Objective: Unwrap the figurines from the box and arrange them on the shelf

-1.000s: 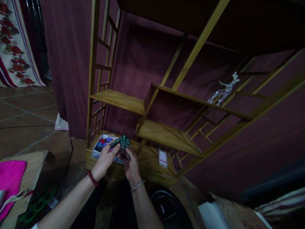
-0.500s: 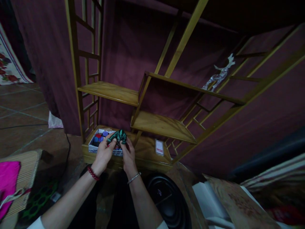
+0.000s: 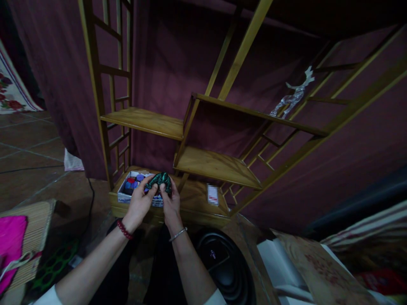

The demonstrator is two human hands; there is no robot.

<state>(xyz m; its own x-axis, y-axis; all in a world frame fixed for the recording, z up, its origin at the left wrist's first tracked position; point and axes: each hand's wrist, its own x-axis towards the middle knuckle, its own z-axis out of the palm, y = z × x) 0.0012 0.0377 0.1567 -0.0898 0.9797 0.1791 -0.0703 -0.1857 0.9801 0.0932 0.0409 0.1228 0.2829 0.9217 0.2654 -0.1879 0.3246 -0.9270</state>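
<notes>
Head view: a glossy, dark green bundle (image 3: 163,179) is held between the left hand (image 3: 141,202) and the right hand (image 3: 171,205), both closed in on it, with the thumbs set close together on its near face. It lies just past the thumbs, at the far end of both reaching arms. Its longer axis runs roughly side to side, arching from one hand to the other, with the fuller mass toward the right hand and a narrower part trailing toward the left. (Crumpled cloth or some stiffer stuff? I cannot tell which.)

The relation that matters most is with the open box (image 3: 123,198), which sits on the bottom shelf (image 3: 195,198) of the wooden rack (image 3: 93,91). The bundle appears in front of the box's right part and partly hides it; whether the two touch cannot be made out. The left hand is the nearer one to the box's open left part, where round coloured pieces (image 3: 130,181) show in red, blue and purple. The right hand is by the box's right end, on the side toward the blurred white card (image 3: 212,195), which is well apart on the same shelf.
</notes>
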